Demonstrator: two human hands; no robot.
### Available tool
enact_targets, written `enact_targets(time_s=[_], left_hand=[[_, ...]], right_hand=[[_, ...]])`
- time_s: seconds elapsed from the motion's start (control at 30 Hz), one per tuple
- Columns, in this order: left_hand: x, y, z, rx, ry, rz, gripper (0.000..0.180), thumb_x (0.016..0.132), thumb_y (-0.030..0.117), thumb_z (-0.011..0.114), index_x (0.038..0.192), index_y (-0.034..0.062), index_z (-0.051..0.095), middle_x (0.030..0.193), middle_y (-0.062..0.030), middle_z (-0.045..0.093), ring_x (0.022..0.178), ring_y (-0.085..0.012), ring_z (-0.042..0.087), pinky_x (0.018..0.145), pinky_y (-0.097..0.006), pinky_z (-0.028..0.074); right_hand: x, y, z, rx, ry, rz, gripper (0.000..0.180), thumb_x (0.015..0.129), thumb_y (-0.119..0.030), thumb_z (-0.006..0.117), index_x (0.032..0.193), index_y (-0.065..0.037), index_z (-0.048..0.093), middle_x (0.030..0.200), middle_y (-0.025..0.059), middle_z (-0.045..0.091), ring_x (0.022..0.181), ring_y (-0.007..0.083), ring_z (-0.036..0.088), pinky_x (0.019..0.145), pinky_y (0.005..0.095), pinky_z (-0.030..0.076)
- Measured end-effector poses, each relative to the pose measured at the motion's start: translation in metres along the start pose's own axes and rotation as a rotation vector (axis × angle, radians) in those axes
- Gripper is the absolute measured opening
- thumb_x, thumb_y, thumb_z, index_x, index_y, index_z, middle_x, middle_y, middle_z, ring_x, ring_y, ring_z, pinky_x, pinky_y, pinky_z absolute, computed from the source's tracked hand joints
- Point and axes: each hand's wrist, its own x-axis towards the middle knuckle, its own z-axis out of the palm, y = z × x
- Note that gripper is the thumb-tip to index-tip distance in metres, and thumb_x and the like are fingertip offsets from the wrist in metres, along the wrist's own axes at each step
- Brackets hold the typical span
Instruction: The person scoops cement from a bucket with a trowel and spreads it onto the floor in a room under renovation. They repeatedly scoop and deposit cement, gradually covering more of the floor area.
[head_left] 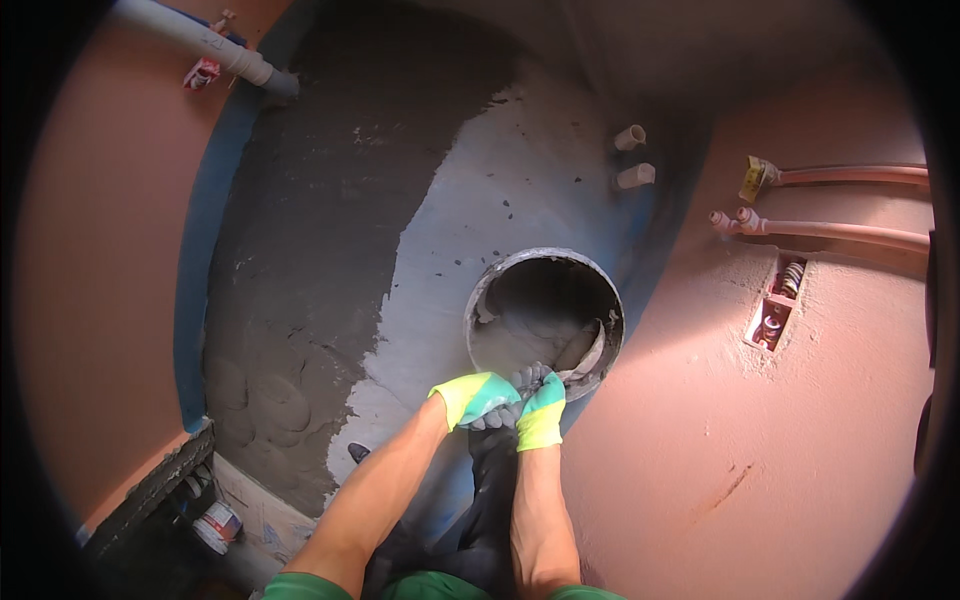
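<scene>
My left hand [483,402] and my right hand [541,402] meet at the near rim of a round bucket [478,352]. Both wear yellow-and-green gloves with grey fingers. Their fingers are curled closed against each other; whatever they grip is hidden between them. Inside the bucket lies grey wet mortar [515,345]. A pale curved piece [592,352] stands against the bucket's right inner side, just beyond my right hand; its kind is unclear.
Dark wet mortar [320,230] covers the floor on the left, beside a pale uncoated strip [480,190]. Two white pipe stubs [634,176] rise at the far right. Pink pipes [850,230] and an opened wall box [775,305] mark the right wall. A grey pipe [200,40] crosses far left.
</scene>
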Motion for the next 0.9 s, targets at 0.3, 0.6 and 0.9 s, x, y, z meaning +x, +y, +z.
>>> enact_targets(time_s=[0.3, 0.6, 0.9], left_hand=[[0.103, 0.086, -0.028, 0.508, 0.41, -0.045, 0.031, 0.081, 0.026, 0.057, 0.096, 0.003, 0.071, 0.082, -0.0149, 0.071, 0.074, -0.0313, 0.067, 0.069, -0.04, 0.052], [0.136, 0.067, -0.022, 0.35, 0.499, -0.008, 0.029, 0.079, 0.021, 0.056, 0.091, -0.0007, 0.072, 0.08, -0.0182, 0.071, 0.068, -0.0267, 0.069, 0.059, -0.035, 0.052], [0.115, 0.036, 0.018, 0.742, 0.737, 0.362, 0.031, 0.085, 0.02, 0.053, 0.098, -0.0049, 0.064, 0.084, -0.0298, 0.065, 0.083, -0.0478, 0.063, 0.074, -0.051, 0.05]], right_hand=[[0.179, 0.002, -0.026, -0.163, 0.224, -0.05, 0.012, 0.092, -0.019, 0.056, 0.093, -0.007, 0.058, 0.069, 0.0022, 0.052, 0.056, 0.0179, 0.048, 0.056, 0.0327, 0.043], [0.201, 0.005, -0.058, 0.198, -0.206, 0.16, 0.018, 0.096, -0.028, 0.054, 0.099, -0.011, 0.058, 0.059, -0.0043, 0.042, 0.049, 0.0092, 0.042, 0.047, 0.0259, 0.035], [0.148, -0.016, -0.025, 0.527, -0.457, 0.4, 0.019, 0.101, -0.027, 0.046, 0.088, -0.017, 0.054, 0.054, -0.0108, 0.034, 0.042, 0.0028, 0.031, 0.043, 0.021, 0.028]])
